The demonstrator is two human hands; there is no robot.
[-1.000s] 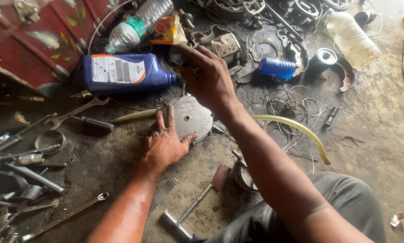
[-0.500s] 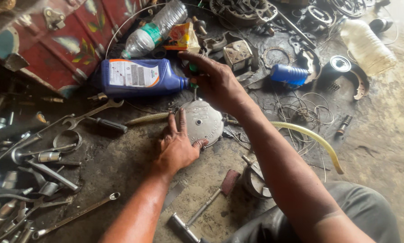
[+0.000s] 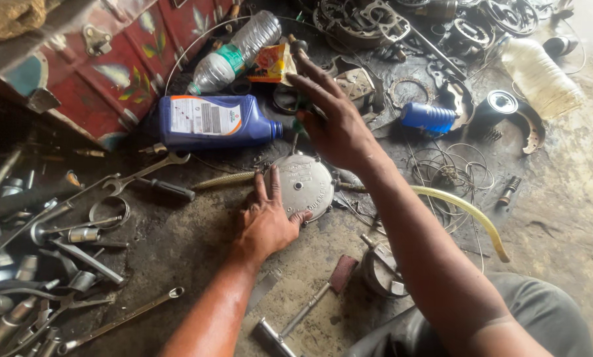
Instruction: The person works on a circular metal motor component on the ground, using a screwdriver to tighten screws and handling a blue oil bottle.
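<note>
My left hand [image 3: 267,221] lies flat and open on the dirty floor, with the fingers spread, and the fingertips press on the left edge of the round metal cover [image 3: 304,186]. It does not close around anything; it only keeps the cover in place. The cover lies flat in the middle of the floor, face up. Because it is round, it has no real long axis, only the flat face that looks up to me.

My right hand [image 3: 336,125] is above the cover, nearer to it than half a second ago, when it was beside the blue oil bottle [image 3: 214,121]. It seems to hold a small green-handled tool, but I cannot tell how tight. The bottle lies on its side, long axis left to right, cap to the right.
</note>
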